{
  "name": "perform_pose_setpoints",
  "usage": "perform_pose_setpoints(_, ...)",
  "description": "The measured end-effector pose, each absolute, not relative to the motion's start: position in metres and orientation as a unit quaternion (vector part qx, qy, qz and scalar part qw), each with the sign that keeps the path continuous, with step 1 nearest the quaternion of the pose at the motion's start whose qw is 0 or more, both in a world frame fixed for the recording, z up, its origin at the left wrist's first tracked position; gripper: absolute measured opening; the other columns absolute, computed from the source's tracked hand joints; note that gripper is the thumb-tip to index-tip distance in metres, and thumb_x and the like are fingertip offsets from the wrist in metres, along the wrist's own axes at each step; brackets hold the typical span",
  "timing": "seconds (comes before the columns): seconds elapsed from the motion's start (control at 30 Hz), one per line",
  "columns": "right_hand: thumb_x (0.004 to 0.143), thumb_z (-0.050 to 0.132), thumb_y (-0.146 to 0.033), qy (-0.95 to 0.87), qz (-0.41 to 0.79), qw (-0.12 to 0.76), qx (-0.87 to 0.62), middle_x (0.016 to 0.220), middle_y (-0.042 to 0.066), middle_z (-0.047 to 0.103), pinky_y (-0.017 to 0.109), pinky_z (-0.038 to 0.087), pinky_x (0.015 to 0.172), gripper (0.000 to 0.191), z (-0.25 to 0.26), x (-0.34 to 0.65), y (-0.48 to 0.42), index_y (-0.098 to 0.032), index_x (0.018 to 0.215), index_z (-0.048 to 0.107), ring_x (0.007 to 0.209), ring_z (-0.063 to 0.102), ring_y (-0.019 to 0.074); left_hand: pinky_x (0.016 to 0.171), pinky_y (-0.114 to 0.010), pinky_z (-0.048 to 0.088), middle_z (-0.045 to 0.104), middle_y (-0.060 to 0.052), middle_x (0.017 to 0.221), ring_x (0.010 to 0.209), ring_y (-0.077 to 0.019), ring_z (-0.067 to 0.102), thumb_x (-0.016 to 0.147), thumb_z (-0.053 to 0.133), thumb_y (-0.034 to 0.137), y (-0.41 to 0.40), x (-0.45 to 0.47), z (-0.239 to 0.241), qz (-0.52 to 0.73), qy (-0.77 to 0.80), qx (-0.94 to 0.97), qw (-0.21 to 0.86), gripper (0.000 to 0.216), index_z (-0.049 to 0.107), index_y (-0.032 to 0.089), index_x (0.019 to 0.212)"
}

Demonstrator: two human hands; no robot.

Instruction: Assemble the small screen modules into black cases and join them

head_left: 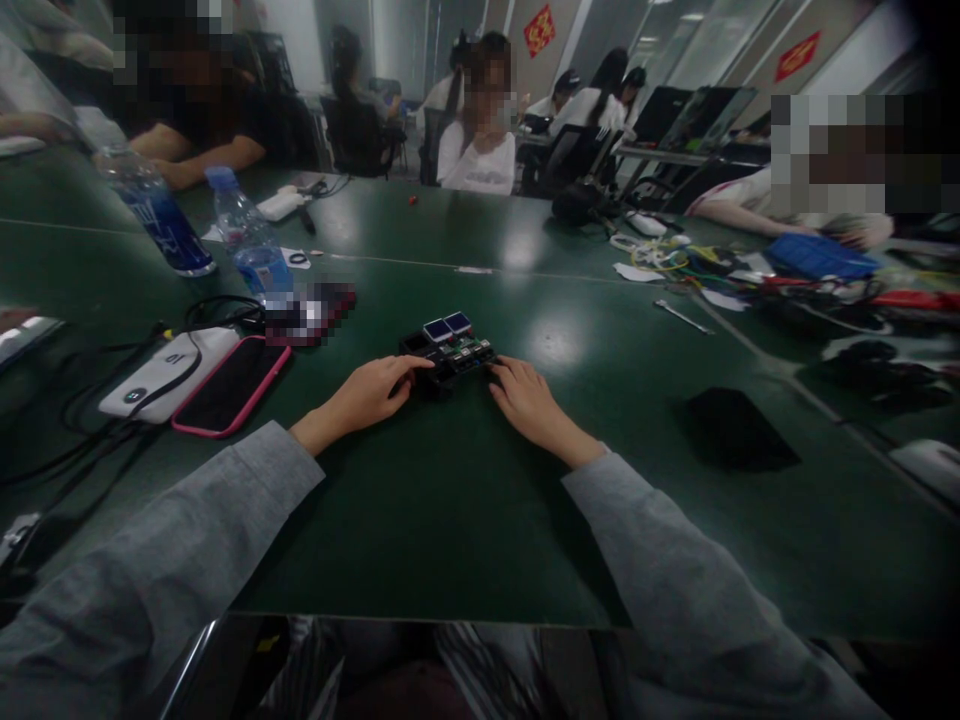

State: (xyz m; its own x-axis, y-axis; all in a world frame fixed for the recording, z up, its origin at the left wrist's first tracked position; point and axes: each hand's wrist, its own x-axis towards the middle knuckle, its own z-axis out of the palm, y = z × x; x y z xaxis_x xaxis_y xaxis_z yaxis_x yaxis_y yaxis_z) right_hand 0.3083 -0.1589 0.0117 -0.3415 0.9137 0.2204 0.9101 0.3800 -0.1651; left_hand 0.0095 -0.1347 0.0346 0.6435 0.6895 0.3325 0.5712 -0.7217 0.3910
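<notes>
A small black electronic module with green circuit parts and two little blue screens lies on the dark green table. My left hand has its fingers curled against the module's left near edge. My right hand rests on the table with its fingertips at the module's right near corner. Both hands grip it from the sides. Grey sleeves cover both my forearms.
A pink-edged phone and a white power bank with black cables lie left. Two water bottles stand behind them. A black pad lies right, with wires, tools and a blue case beyond. Other people sit across the table.
</notes>
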Motion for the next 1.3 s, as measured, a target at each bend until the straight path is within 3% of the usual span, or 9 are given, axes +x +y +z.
perform_pose_setpoints(1.3, 0.100, 0.034, -0.035, -0.820, 0.009, 0.140, -0.555, 0.142, 0.015, 0.044, 0.053, 0.042, 0.103, 0.042, 0.0108, 0.3098, -0.1588, -0.017, 0.135, 0.047, 0.132, 0.040, 0.0310, 0.079, -0.034, 0.050, 0.064, -0.006, 0.104, 0.088, -0.0170, 0.062, 0.088, 0.051, 0.017, -0.1346, 0.0111, 0.0360, 0.231, 0.355, 0.895, 0.142, 0.048, 0.047, 0.025, 0.135)
